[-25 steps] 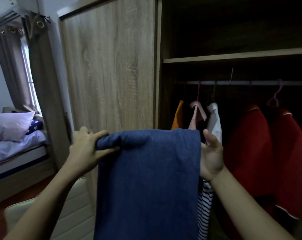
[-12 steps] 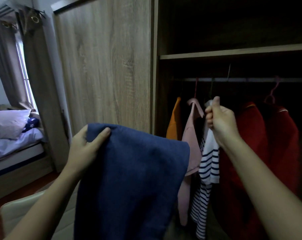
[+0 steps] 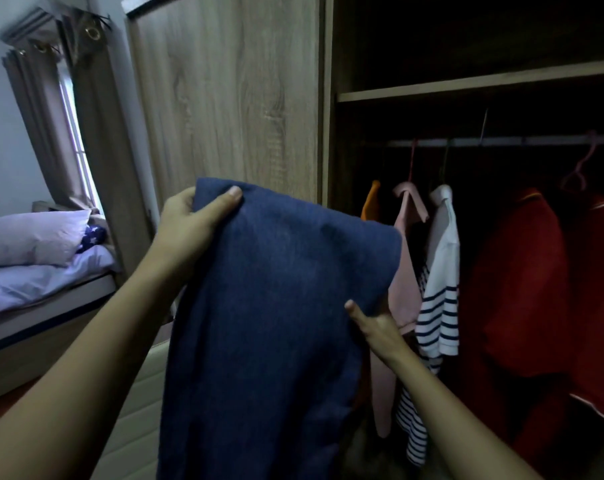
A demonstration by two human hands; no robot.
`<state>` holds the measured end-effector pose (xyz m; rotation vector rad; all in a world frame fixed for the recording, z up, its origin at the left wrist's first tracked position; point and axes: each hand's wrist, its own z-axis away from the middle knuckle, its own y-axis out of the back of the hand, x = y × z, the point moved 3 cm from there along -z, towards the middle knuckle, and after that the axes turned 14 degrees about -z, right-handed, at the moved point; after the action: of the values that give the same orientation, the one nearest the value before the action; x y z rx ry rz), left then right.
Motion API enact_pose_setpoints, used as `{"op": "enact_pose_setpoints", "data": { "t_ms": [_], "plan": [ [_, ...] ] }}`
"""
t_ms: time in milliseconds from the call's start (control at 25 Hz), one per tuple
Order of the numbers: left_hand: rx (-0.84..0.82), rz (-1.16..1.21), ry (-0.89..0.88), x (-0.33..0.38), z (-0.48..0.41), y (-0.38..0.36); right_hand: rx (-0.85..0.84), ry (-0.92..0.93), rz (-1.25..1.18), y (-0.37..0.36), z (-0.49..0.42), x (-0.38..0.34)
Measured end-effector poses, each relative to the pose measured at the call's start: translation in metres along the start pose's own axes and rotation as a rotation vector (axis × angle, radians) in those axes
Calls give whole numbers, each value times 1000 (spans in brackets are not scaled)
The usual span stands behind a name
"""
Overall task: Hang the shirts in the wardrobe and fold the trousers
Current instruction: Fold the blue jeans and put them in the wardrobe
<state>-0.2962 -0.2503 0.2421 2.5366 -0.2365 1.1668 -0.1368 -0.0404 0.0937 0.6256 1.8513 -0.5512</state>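
Note:
Dark blue trousers [image 3: 276,306] hang in front of me, folded over at the top. My left hand [image 3: 193,220] grips their upper left corner, thumb across the front. My right hand [image 3: 376,327] holds their right edge lower down, with the thumb on the front and the fingers hidden behind the cloth. In the open wardrobe, shirts hang from a rail [image 3: 501,141]: an orange one [image 3: 369,202], a pink one [image 3: 406,271], a white striped one [image 3: 440,271] and two red ones [image 3: 515,289].
The closed wooden wardrobe door [image 3: 231,98] stands behind the trousers. A shelf [image 3: 466,86] runs above the rail. A bed [image 3: 33,289] with a pillow [image 3: 26,237] and a curtain [image 3: 96,133] are at the left. A cream padded seat [image 3: 134,410] sits low beneath my left arm.
My right hand came off the trousers' top corner, rose to the hanging shirts, then dropped to the trousers' right edge. The left hand kept its hold on the top corner.

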Motion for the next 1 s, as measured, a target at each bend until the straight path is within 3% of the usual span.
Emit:
{"op": "enact_pose_setpoints", "data": {
  "t_ms": [200,440,520,600,760,880,1000],
  "plan": [
    [47,96,105,-24,-1,18,-65,116,-87,-11,-4,-46],
    [64,-436,-17,-42,-34,32,-33,187,-6,-19,-11,-86],
    [59,-328,2,-24,-51,40,-8,165,-42,-18,-18,-101],
    [9,26,155,-13,-43,38,12,123,-106,-16,-25,-117],
    [-394,750,522,-82,37,-7,130,-33,-209,0,-38,-105],
    [-521,705,687,-113,88,-37,152,-315,-257,20,-37,-68],
    [-440,480,814,-135,86,-50,-27,-597,-245,37,-18,-32]
  ]
}}
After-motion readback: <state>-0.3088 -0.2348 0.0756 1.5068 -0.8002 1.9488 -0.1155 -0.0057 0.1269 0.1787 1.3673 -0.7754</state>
